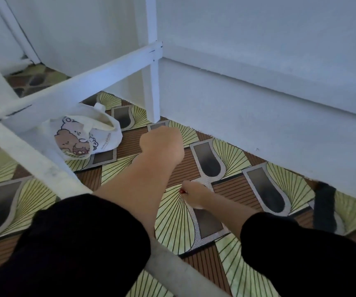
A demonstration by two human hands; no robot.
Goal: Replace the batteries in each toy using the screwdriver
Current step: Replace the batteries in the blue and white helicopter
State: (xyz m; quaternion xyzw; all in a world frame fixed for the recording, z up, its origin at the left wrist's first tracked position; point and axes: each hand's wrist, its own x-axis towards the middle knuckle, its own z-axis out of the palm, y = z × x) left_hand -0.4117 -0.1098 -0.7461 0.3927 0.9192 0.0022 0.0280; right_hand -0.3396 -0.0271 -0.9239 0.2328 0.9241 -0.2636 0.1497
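No toy, battery or screwdriver shows in the head view. My left hand point(162, 143) reaches down toward the floor, just right of a white cloth tote bag point(82, 136) printed with cartoon bears. Only its back and wrist show; the fingers bend away out of sight, so I cannot tell whether it holds anything. My right hand point(194, 196) hangs lower and nearer to me over the patterned floor mat point(172, 221), fingers stretched out to the left. A small red spot sits at its fingertip. Both forearms come out of black sleeves.
White wooden frame bars point(76, 93) and a post point(152, 82) cross above the bag. A white wall with a step point(258, 116) runs along the right. A dark cloth object point(324, 206) lies by the wall. A grey tube point(172, 269) runs under my arms.
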